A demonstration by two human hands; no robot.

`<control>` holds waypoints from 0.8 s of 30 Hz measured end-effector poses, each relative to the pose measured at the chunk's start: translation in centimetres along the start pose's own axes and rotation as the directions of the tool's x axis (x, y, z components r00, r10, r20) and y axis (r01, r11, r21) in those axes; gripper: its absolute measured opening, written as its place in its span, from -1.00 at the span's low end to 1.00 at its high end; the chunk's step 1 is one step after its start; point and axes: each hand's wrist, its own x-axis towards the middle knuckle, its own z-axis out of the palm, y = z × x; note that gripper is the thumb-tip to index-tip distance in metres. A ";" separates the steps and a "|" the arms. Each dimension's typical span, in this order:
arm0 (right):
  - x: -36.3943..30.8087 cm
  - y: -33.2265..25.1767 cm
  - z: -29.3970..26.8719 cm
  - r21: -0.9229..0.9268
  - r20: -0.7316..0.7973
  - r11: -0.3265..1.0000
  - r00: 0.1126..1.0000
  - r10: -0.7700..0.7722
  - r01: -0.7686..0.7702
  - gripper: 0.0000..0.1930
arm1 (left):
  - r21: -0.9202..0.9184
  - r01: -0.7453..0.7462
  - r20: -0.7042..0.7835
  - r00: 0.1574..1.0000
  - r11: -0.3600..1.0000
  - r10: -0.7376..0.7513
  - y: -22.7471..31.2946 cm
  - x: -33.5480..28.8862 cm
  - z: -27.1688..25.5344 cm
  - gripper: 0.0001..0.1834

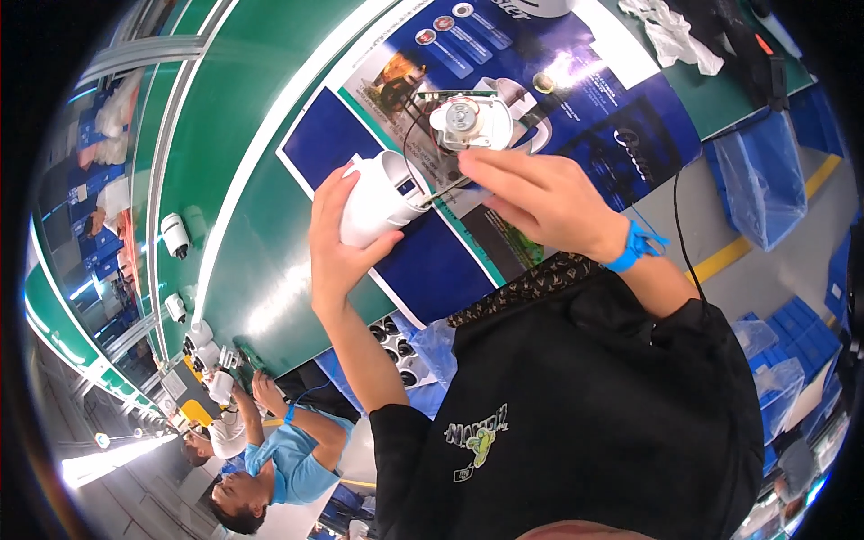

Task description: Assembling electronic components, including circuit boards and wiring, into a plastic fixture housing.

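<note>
My left hand (pixel 337 238) is closed round a white cylindrical plastic housing (pixel 369 205), tilted, its open end and a dark slot facing right. At that end, a thin strip-like part (pixel 447 191), seen nearly edge-on, reaches toward my right hand (pixel 549 198). The fingers of that hand are pinched together at the strip's other end; their grip is partly hidden. Just beyond the fingertips lies a white plastic assembly (pixel 490 123) with a round metal motor-like part (pixel 461 115) on top. Thin dark and red wires curve between this assembly and the strip.
A printed blue mat (pixel 621 135) covers part of the green bench (pixel 261 297). White crumpled cloth (pixel 675 36) lies at the far right. White camera-like units (pixel 175 236) stand farther left, where a co-worker in blue (pixel 301 450) handles parts. A blue bag-lined bin (pixel 760 180) hangs right.
</note>
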 end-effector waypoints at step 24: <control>4.4 6.5 -3.2 0.134 0.345 0.956 0.917 0.201 -0.260 0.02 | 0.569 0.012 -0.191 0.974 0.822 0.118 3.5 2.3 4.2 -0.32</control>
